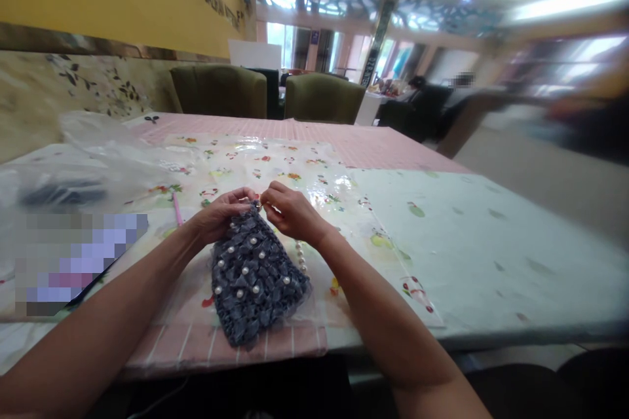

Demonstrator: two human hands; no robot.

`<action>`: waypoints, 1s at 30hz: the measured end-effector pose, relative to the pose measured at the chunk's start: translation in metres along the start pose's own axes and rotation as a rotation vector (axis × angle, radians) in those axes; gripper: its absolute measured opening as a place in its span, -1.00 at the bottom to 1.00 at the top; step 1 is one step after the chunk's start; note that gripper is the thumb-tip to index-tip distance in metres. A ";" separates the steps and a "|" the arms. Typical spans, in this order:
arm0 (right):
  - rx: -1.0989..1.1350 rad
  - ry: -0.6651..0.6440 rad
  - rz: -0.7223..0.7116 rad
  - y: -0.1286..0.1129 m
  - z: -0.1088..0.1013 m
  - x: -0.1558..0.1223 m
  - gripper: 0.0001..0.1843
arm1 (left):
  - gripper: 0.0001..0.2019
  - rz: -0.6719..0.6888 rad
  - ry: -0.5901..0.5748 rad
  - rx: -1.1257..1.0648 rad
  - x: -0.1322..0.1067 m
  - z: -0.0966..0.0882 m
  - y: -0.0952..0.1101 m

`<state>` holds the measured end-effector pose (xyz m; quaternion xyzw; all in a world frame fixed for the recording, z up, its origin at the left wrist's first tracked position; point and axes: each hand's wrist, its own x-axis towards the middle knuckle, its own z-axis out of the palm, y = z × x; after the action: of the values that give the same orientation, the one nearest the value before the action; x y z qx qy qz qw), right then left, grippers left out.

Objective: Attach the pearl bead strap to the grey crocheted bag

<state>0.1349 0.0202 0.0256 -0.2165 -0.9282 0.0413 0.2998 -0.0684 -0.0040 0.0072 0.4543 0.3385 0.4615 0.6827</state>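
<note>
A dark grey crocheted bag dotted with white pearl beads lies tilted at the table's front edge. My left hand is closed on its top corner. Close against it, my right hand pinches a small gold-coloured ring or clasp at that same corner. A strand of pearl beads hangs below my right hand, beside the bag. My fingers partly hide the fastening, so its exact shape is unclear.
A pink crochet hook or pen lies left of the bag. Further left are a clear plastic bag and a blurred-out flat item. Small black scissors rest at the far left. Green chairs stand behind the table.
</note>
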 end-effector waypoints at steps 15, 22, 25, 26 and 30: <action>-0.196 -0.152 0.106 0.005 0.018 0.000 -0.86 | -0.65 0.094 0.197 0.921 -0.001 0.011 0.012; -0.217 -0.164 0.107 0.009 0.024 -0.001 -0.86 | -0.64 0.109 0.298 1.328 -0.009 0.029 0.012; -0.218 -0.173 0.098 0.009 0.026 0.000 -0.87 | -0.68 0.078 0.303 1.326 -0.007 0.027 0.007; -0.215 -0.171 0.092 0.008 0.026 0.000 -0.87 | -0.67 0.087 0.286 1.319 -0.006 0.026 0.006; -0.194 -0.142 0.077 0.010 0.028 -0.001 -0.87 | -0.52 0.186 0.175 1.258 -0.005 0.023 0.004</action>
<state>0.1230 0.0302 0.0005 -0.2763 -0.9378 -0.0221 0.2091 -0.0510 -0.0157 0.0196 0.7561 0.5582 0.2673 0.2126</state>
